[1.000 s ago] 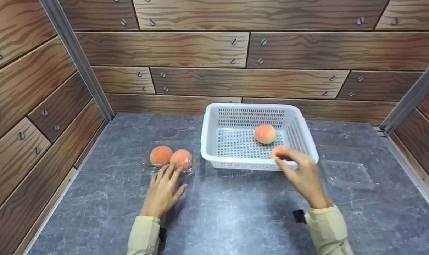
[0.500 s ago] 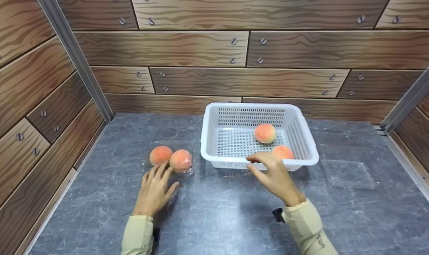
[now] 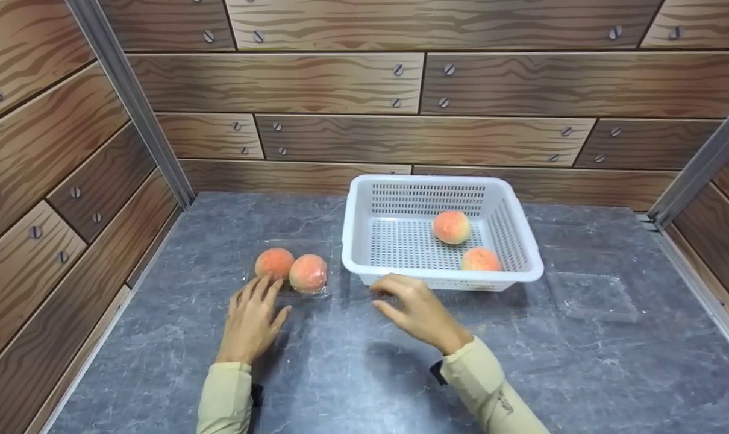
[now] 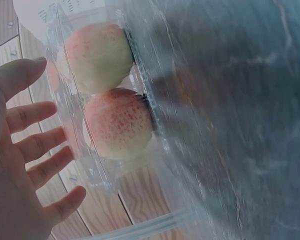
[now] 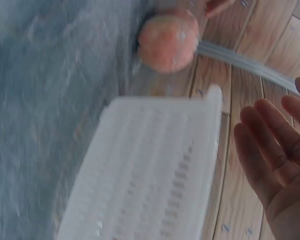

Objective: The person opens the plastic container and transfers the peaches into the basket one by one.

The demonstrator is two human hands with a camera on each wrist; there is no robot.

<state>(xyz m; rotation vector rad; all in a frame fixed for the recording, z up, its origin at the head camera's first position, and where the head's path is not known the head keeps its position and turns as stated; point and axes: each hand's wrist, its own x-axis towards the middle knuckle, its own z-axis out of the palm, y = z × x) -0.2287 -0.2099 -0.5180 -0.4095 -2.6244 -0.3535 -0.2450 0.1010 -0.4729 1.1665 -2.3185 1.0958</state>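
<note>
Two peaches, a left one and a right one, sit side by side in a clear plastic box on the left of the table. My left hand is at the box's near side, its fingers spread and holding nothing; the left wrist view shows the fingertips close to the clear wall. Over the table in front of the white basket is my right hand, fingers loosely bent around no object. Inside the basket lie one peach toward the back and another peach by the front wall.
A second clear plastic container lies to the right of the basket. Wood-patterned panels enclose the grey marbled table at the back and both sides, with metal posts at the corners.
My right hand has moved left from above the front peach in the basket to before the basket's front left. My left hand has drawn back slightly leftward, away from the right boxed peach.
</note>
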